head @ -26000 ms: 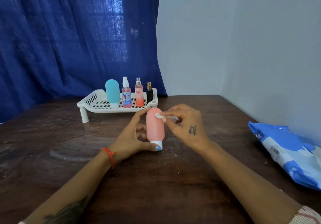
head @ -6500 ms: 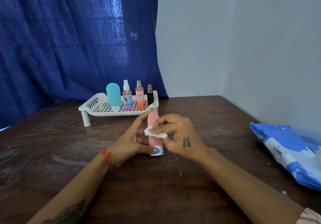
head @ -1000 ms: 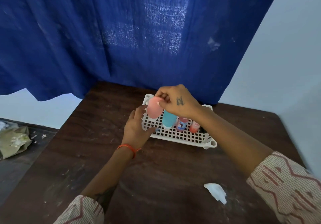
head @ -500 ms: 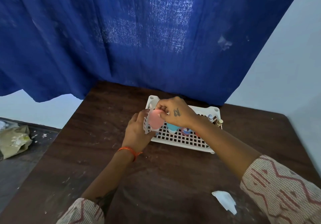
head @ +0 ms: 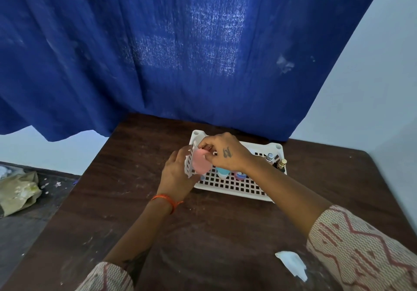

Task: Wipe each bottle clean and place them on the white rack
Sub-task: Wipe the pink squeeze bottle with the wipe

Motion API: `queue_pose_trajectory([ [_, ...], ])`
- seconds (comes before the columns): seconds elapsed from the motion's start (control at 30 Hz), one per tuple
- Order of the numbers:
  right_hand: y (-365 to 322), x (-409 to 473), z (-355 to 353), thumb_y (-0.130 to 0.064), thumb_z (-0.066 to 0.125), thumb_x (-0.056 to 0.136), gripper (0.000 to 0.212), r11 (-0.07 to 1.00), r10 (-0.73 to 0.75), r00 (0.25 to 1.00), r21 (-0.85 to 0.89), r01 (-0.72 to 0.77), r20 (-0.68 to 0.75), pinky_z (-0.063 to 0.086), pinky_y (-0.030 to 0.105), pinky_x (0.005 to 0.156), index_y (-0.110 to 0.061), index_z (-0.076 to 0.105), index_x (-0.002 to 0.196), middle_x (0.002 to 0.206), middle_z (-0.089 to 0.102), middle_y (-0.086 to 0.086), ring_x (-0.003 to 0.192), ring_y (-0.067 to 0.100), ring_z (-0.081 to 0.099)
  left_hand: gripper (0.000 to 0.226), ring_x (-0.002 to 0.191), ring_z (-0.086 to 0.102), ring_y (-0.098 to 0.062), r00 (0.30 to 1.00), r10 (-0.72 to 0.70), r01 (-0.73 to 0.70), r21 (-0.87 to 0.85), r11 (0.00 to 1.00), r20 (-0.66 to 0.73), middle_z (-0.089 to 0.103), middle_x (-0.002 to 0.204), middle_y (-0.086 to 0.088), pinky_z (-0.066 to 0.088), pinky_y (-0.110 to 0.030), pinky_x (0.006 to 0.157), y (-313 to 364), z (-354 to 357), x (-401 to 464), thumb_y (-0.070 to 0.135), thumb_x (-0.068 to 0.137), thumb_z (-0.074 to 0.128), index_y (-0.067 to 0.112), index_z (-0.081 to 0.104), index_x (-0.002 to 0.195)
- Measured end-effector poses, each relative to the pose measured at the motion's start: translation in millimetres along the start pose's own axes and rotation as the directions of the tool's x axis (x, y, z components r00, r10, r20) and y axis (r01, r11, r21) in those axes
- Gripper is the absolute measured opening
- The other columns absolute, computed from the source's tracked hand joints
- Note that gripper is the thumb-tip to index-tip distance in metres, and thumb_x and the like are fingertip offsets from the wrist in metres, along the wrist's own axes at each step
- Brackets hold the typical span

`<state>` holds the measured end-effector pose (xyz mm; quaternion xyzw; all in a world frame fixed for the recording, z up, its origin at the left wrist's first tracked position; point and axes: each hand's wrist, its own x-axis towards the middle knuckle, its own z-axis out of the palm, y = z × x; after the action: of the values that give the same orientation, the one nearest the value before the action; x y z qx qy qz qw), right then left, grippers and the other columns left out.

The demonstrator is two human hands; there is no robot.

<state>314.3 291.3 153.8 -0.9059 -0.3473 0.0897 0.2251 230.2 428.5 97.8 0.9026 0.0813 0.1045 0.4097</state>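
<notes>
The pink bottle (head: 199,163) stands at the left end of the white rack (head: 237,189), cap down. My right hand (head: 225,153) pinches its rounded top from above. My left hand (head: 174,175) holds the rack's left wall, fingers outside and thumb at the front corner below the bottle. To the right in the rack are a teal bottle (head: 223,173), a pink spray bottle (head: 240,175), another spray bottle (head: 269,157) and a dark bottle with a gold cap (head: 281,163), all partly hidden by my right wrist.
A used white wipe (head: 292,263) lies on the dark wooden table (head: 225,234) near my right sleeve. A blue curtain (head: 180,53) hangs just behind the rack. A crumpled bag (head: 18,191) lies on the floor to the left.
The pink bottle has come down from above the rack into its left end over the last second. Earlier I was wiping it at the table's middle; the wipe now lies on the table.
</notes>
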Motion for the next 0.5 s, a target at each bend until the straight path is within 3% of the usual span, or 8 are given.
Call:
queue_pose_trajectory([
  [0.17, 0, -5, -6, -0.016, 0.066, 0.082, 0.032, 0.999, 0.005, 0.999, 0.043, -0.003, -0.043, 0.053, 0.034, 0.086, -0.018, 0.065, 0.114, 0.109, 0.068, 0.003, 0.096, 0.013, 0.063, 0.082, 0.118, 0.049, -0.022, 0.999, 0.033, -0.033, -0.017, 0.999, -0.019, 0.052, 0.128, -0.005, 0.044, -0.037, 0.099, 10, -8, -1, 0.015, 0.062, 0.085, 0.017, 0.045, 0.134],
  [0.37, 1, -26, -24, -0.016, 0.065, 0.083, 0.032, 0.997, 0.007, 0.985, 0.081, 0.007, -0.172, 0.049, 0.024, 0.088, -0.015, 0.064, 0.115, 0.112, 0.067, 0.001, 0.098, 0.009, 0.062, 0.082, 0.12, 0.047, -0.02, 0.989, 0.138, -0.139, -0.011, 0.99, -0.053, 0.05, 0.131, -0.005, 0.04, -0.028, 0.097, 26, -14, -4, 0.016, 0.064, 0.084, 0.015, 0.043, 0.136],
  [0.5, 6, -48, -34, -0.022, 0.065, 0.085, 0.029, 0.996, 0.023, 0.963, 0.086, 0.0, -0.268, 0.046, 0.023, 0.088, -0.017, 0.065, 0.114, 0.111, 0.067, -0.003, 0.099, 0.008, 0.06, 0.082, 0.126, 0.043, -0.019, 0.978, 0.206, -0.207, -0.011, 0.978, -0.044, 0.046, 0.137, -0.004, 0.04, -0.034, 0.104, 43, -10, -5, 0.02, 0.069, 0.082, 0.018, 0.04, 0.139],
])
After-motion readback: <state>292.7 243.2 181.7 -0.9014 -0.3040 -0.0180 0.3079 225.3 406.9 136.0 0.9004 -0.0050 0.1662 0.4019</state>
